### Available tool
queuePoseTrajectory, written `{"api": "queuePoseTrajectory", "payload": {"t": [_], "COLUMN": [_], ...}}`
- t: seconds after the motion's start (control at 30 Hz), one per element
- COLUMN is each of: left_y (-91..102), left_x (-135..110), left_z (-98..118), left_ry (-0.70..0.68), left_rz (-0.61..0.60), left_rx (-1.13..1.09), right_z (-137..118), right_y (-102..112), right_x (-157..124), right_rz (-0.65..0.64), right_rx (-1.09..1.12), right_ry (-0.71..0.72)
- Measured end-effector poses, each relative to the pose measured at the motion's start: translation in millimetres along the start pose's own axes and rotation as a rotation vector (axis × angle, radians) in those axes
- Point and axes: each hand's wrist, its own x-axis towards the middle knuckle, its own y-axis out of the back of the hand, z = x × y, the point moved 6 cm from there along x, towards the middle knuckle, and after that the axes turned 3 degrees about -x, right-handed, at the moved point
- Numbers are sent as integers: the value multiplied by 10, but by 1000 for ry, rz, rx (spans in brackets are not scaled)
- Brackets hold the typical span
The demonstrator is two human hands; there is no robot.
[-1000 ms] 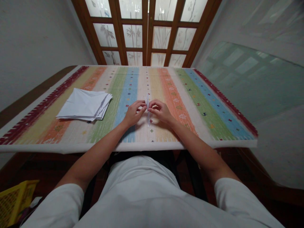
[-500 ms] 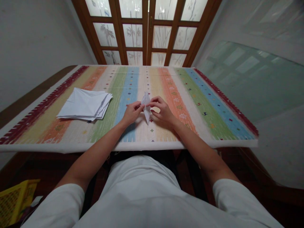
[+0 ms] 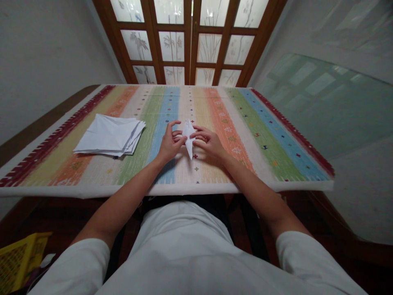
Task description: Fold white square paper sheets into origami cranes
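Head view: one white paper piece is already folded to a narrow point, held between the hands above a striped woven cloth. Left hand half open, right hand loosely curled, fingertips against its sides; firmness of hold cannot be told. Left of them, a stack of white paper squares lies untouched, still to be handled.

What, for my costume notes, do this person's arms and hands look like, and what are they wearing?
The left hand and right hand are bare, with no gloves, and no watch or ring shows. The forearms are bare up to the loose short sleeves, left and right, of a plain white T-shirt.
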Motion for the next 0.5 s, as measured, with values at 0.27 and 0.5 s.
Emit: {"api": "queuePoseTrajectory", "payload": {"t": [0.27,0.5], "left_y": [-60,-85], "left_x": [-71,-94], "left_z": [166,217], "left_ry": [-155,-224], "left_rz": [-147,-201], "left_rx": [124,108], "right_z": [27,-54], "right_y": [53,177], "right_x": [8,41], "right_rz": [0,-16], "right_rx": [-43,-174], "right_ry": [15,102]}}
